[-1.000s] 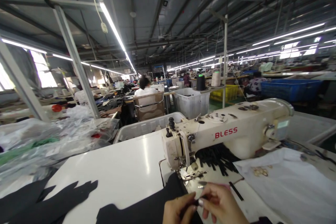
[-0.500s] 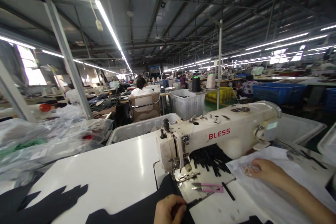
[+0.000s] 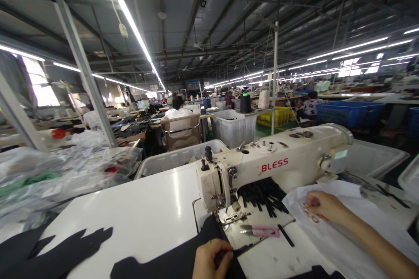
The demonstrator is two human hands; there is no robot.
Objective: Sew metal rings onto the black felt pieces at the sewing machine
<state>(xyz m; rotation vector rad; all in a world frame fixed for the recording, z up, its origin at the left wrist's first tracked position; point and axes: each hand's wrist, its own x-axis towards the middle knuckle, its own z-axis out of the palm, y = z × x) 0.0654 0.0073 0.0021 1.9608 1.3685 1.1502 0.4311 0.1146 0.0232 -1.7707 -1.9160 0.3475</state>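
At gold rings [image 3: 314,219], right hand [image 3: 324,205] curled, grip unclear; black strip [image 3: 242,250] in left hand [image 3: 212,258].

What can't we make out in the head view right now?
Head view: whether the right hand grips a ring; fingertips small and blurred.
Head view: exact count of gold-coloured rings; too small and bunched.
Head view: held end of the dark strip; left hand's fingers cover it.
Head view: far ends of the black strips; behind the sewing machine.
Head view: near part of the black fabric; bottom edge cuts it off.
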